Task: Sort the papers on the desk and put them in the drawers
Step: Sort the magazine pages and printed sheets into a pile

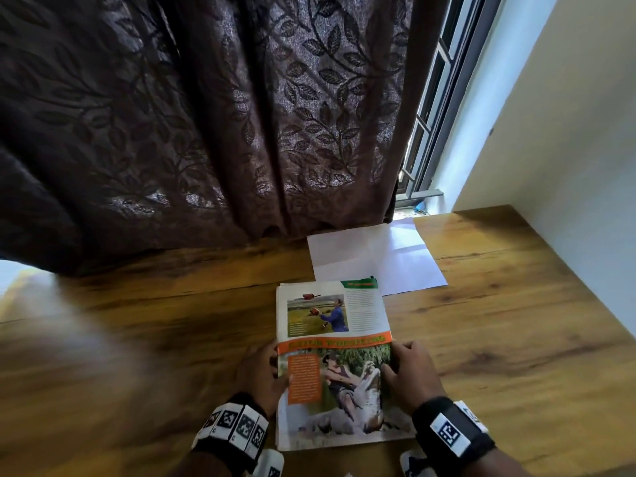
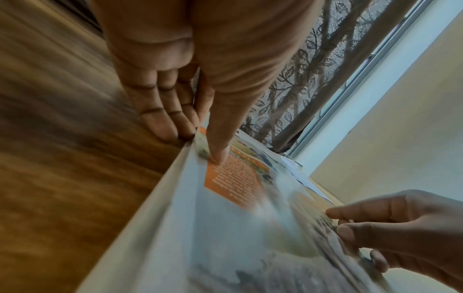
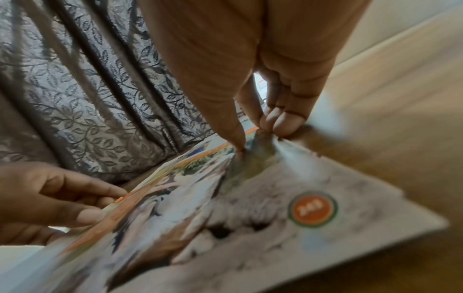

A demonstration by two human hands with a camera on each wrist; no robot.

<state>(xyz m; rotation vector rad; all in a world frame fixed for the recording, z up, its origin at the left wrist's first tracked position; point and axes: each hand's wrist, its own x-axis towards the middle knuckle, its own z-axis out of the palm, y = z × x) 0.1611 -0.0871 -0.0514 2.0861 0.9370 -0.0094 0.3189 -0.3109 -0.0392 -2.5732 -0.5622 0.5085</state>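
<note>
Both hands' fingers pinch the magazine pages lying between them.

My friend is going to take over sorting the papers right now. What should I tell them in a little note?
Left hand: grips the left edge of the stack of printed colour magazine pages, thumb on top.
Right hand: pinches the stack's right edge.
The stack lies on the wooden desk; plain white paper sheets lie behind it, near the brown leaf-patterned curtain.
Done: pages gathered into two piles.
Left: put both piles into drawers; no drawer is in view.
</note>
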